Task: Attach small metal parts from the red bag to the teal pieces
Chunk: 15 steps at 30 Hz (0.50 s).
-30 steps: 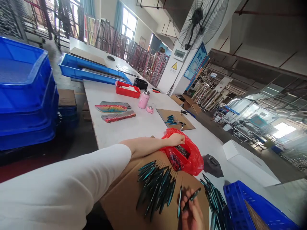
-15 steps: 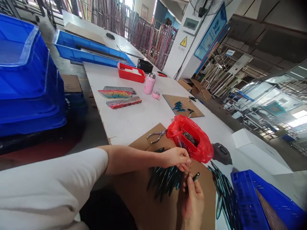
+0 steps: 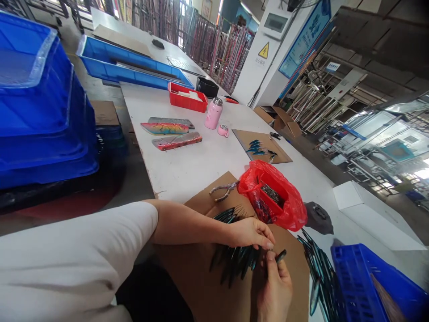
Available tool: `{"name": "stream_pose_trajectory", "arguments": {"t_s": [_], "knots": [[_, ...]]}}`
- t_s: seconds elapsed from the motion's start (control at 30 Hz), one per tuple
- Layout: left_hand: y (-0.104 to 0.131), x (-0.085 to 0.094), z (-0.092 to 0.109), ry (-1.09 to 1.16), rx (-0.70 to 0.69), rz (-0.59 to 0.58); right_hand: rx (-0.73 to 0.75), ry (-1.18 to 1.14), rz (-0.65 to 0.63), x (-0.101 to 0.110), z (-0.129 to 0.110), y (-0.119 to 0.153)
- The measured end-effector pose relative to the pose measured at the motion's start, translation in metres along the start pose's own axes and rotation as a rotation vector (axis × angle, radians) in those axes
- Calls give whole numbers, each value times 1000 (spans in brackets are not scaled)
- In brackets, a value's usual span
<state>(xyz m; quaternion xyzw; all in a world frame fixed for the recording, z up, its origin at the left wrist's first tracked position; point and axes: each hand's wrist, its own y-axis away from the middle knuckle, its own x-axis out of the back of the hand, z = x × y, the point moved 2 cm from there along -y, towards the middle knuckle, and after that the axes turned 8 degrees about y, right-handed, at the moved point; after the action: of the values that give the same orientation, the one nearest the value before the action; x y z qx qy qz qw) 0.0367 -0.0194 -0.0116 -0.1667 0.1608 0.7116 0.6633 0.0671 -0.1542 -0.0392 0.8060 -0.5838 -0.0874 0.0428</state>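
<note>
My right hand (image 3: 275, 286) is closed around a slim dark lure-like piece (image 3: 281, 256), whose end sticks out past the fingers. Just above it, my left hand (image 3: 253, 233) pinches something too small to make out, its fingertips close to my right thumb. Under and beside my left hand, many dark green slim pieces (image 3: 234, 264) lie on brown cardboard (image 3: 208, 281). Behind the hands stands a red box in a red plastic bag (image 3: 288, 210) with thin metal parts (image 3: 271, 194) inside. Pliers (image 3: 224, 191) rest left of the bag.
More slim pieces (image 3: 320, 273) lie at right beside a blue crate (image 3: 355, 277). A white box (image 3: 372, 214), dark object (image 3: 318, 217), pink bottle (image 3: 213, 114), red tray (image 3: 187, 99) and cardboard with blue pieces (image 3: 281, 154) stand farther off. Blue bins (image 3: 40, 147) are stacked left.
The view has shifted a little, moving the scene right. My left fingertips have come down closer to my right thumb, and the thin item between them shows less.
</note>
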Motion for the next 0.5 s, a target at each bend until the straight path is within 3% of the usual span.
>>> {"name": "stream_pose_trajectory", "arguments": {"t_s": [0.1,0.3,0.5], "knots": [[1,0,0,-37,-11,15,-5,32,30,2,2,0],[1,-1,5,-123,-9,30,125,201,26,6,5,-4],[-3,1,3,-30,27,-17,-7,-15,26,2,-1,-1]]}}
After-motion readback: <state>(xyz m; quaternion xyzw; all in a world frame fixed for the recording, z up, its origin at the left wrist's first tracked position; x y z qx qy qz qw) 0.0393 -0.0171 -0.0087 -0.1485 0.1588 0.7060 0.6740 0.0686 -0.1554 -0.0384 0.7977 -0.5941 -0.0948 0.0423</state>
